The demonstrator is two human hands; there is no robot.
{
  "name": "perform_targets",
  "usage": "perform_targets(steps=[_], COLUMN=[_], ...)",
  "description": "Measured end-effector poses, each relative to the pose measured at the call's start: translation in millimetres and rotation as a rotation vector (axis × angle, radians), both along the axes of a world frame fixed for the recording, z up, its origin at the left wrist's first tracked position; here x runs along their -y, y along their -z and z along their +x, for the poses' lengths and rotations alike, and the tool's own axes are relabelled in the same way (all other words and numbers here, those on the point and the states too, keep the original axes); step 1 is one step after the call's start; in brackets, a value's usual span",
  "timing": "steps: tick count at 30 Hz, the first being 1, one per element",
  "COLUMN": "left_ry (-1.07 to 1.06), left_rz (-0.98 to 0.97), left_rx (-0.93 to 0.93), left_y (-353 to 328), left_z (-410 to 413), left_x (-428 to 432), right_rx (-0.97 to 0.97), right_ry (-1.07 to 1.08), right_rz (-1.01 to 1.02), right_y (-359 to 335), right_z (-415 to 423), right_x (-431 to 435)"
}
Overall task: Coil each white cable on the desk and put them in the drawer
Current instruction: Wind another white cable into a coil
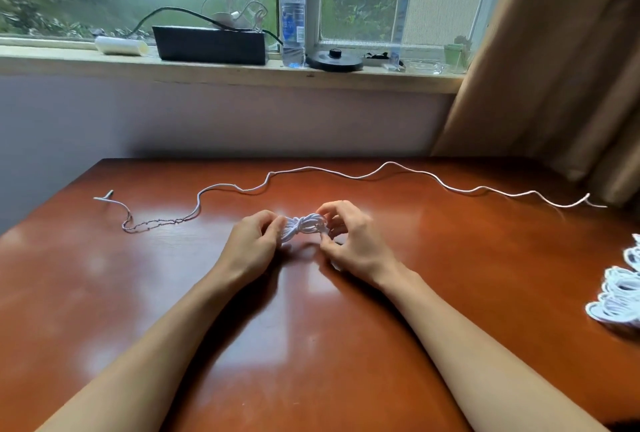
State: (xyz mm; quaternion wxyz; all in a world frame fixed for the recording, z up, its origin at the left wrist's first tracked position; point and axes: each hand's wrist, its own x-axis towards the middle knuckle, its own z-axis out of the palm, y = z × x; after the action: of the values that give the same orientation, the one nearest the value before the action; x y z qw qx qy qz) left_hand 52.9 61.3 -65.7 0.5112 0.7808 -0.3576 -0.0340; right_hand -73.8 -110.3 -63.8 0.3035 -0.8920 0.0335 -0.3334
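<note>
The coiled white cable bundle, cinched at its middle, sits just above the centre of the desk, held between 2 hands. The left hand pinches the bundle's left end with curled fingers and thumb. The right hand grips its right end, fingers bent round the loops. Both forearms stretch forward over the wood.

Just beyond the bundle, 1 loose white cable snakes across the desk. Far right of the bundle lies a heap of white cable loops. Well beyond the bundle, on the windowsill, stand a water bottle, its label too blurred to read, and a black box.
</note>
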Motion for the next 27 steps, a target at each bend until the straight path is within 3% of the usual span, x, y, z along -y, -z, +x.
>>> perform_targets(steps=[9,21,27], left_ry=[0.122,0.29,0.351], left_rz=[-0.042,0.185,0.216], left_rx=[0.071,0.555,0.599], left_y=[-3.8,-9.3,-14.4], left_z=[-11.8,-54.1,-104.3], left_x=[-2.2,12.0,42.1], right_rx=[-0.046,-0.13,-0.172], right_ry=[0.105,0.224,0.356], right_rz=[-0.073,-0.203,-0.291], right_y=[-6.9,-7.1,-14.7], right_z=[-12.5,-108.1,-170.8], right_x=[-6.7,2.0,16.3])
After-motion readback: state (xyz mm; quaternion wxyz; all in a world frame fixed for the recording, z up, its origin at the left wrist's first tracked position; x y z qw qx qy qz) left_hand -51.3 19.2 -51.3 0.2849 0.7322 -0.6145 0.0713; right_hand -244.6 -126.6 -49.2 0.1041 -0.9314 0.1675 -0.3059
